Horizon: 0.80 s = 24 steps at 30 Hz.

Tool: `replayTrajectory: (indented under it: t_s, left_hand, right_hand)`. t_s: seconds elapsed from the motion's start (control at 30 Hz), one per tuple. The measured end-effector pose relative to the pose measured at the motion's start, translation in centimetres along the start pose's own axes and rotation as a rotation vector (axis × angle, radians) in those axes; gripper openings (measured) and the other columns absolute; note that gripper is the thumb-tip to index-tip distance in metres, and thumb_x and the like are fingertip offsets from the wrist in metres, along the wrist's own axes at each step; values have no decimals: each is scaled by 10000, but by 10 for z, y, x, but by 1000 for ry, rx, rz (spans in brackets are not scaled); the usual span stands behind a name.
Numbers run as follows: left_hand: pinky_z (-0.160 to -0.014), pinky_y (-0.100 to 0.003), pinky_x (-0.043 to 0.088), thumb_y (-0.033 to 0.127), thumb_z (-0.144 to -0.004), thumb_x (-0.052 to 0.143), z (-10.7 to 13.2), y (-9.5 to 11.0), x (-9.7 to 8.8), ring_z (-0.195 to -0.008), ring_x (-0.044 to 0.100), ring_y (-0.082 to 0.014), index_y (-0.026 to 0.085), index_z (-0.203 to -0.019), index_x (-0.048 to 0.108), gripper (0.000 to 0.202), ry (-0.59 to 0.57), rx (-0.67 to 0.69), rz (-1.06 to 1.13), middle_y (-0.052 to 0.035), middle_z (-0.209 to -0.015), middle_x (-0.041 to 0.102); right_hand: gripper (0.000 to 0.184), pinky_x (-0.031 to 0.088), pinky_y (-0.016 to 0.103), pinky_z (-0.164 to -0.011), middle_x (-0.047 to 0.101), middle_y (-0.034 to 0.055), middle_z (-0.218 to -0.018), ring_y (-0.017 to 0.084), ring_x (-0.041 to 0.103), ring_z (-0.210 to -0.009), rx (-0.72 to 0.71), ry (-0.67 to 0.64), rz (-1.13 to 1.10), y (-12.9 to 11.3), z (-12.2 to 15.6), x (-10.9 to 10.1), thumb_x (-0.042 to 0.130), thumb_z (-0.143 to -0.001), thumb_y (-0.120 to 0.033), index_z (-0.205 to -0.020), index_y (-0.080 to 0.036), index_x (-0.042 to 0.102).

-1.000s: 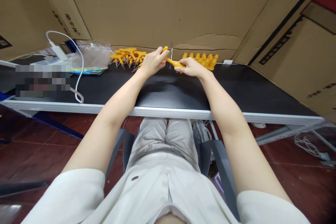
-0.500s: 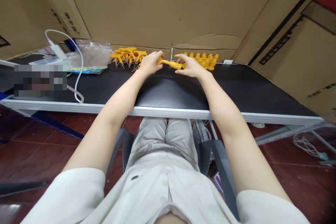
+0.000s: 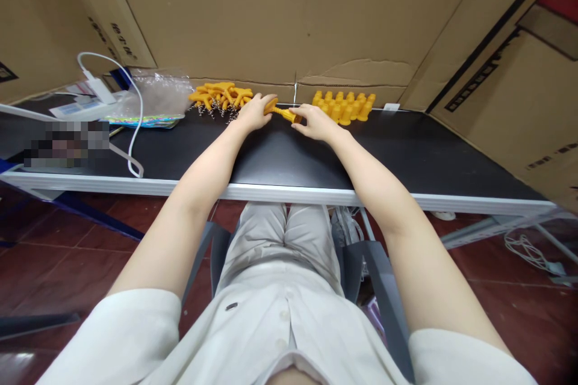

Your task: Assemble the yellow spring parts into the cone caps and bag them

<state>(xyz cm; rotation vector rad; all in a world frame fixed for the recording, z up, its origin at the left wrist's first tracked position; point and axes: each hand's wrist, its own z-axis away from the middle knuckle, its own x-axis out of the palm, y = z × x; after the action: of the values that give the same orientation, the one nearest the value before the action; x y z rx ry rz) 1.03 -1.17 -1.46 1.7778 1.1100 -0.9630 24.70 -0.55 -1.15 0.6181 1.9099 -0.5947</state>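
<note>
Above the black tabletop, my left hand (image 3: 256, 114) has its fingers closed round the handle end of a yellow corkscrew (image 3: 283, 112). The corkscrew points to the right and widens into a ribbed yellow end; no metal spiral shows on it. The thumb and fingers of my right hand (image 3: 320, 123) close on that wide end. Left of my left hand lies a pile of yellow corkscrews (image 3: 221, 95) with T-shaped handles and bare metal spirals. Beyond my right hand, several yellow sleeves (image 3: 345, 108) stand upright in rows.
Cardboard (image 3: 289, 18) walls rise behind the black table (image 3: 406, 156). At the left are a clear plastic bag (image 3: 158, 93), a white charger (image 3: 102, 89) with its cable, and a blurred-out patch. A metal rail (image 3: 293, 194) runs along the front edge.
My right hand has moved left and closed its fingers on the wide end of the corkscrew. My left hand has shifted slightly left with the handle.
</note>
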Motion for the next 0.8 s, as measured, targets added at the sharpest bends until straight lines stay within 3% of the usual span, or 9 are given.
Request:
replayTrajectory:
  t_s: [0.23,0.37,0.5,0.6,0.7,0.8]
  left_hand:
    - [-1280,-497,472,168,-1002,674,-5,-4,7,-1488,607,-394,152,-1682,529,695,-17,29,43,-213,-1623,573]
    - [-1249,-479,510,158,-999,666,-6,-5,10,-1438,652,-378,130,-1666,547,678,-25,47,33,-219,-1617,586]
    - [-1248,-435,510,165,-998,660,-6,-4,9,-1430,661,-352,104,-1635,580,645,-43,67,22,-212,-1573,623]
    - [-1258,-447,499,184,-994,649,-4,-2,7,-1443,647,-354,126,-1620,602,630,-44,64,13,-198,-1554,647]
    - [-1249,-492,506,189,-972,638,-3,-3,5,-1451,637,-391,169,-1560,675,589,-45,14,-46,-194,-1545,663]
    - [-1223,-581,506,146,-923,614,-4,-10,5,-1446,621,-459,143,-1431,763,530,-23,-83,-142,-235,-1494,689]
  right_hand:
    - [440,544,470,-1169,718,289,-1406,414,700,-1352,333,-36,166,-7,4,-1,576,-1042,-119,-1441,19,697]
    - [462,528,462,-1203,690,300,-1479,410,678,-1410,431,-47,164,-5,4,4,575,-1056,-125,-1484,22,669]
    - [522,523,489,-1238,654,267,-1564,396,650,-1462,447,-28,148,-2,4,7,609,-1065,-175,-1565,-26,616]
    - [580,544,556,-1208,632,254,-1587,430,649,-1447,383,-43,190,1,5,5,631,-1037,-167,-1606,-64,585]
    - [505,544,549,-1200,650,243,-1552,416,651,-1436,296,-58,210,4,5,4,501,-1027,-73,-1497,-84,686]
    - [523,531,524,-1210,676,223,-1516,376,666,-1404,271,-48,192,9,2,8,394,-1030,-37,-1418,-103,738]
